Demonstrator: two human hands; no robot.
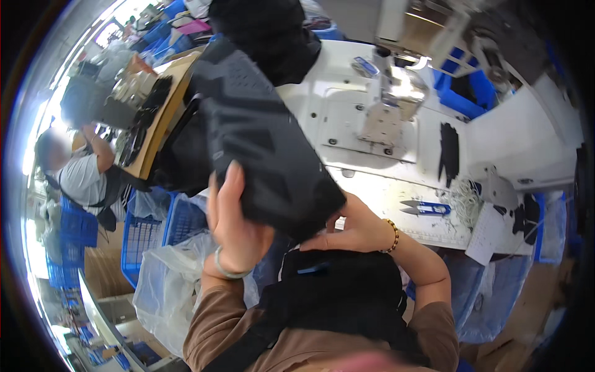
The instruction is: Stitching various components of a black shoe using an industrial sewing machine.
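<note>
A black flat panel (266, 133) with a raised moulded pattern is held up in front of me, slanting from upper left to lower right. On its lower left side my left hand (238, 232) is closed, with the fingers up against its edge. My right hand (356, 229) pinches the lower right corner, its thumb on the near edge. Part of each hand's grip is hidden behind the panel. Just beyond stands a white sewing machine table (334, 111) with a metal machine head (396, 93). Blue-handled thread snips (427, 208) lie on the table, right of my right hand.
Tangled thread (463, 201) and black strips (449, 155) lie on the table's right. A black fabric pile (266, 37) sits at the far side. Blue crates (141, 239) and a clear plastic bag (167, 285) stand at left. Another person (83, 170) works at far left.
</note>
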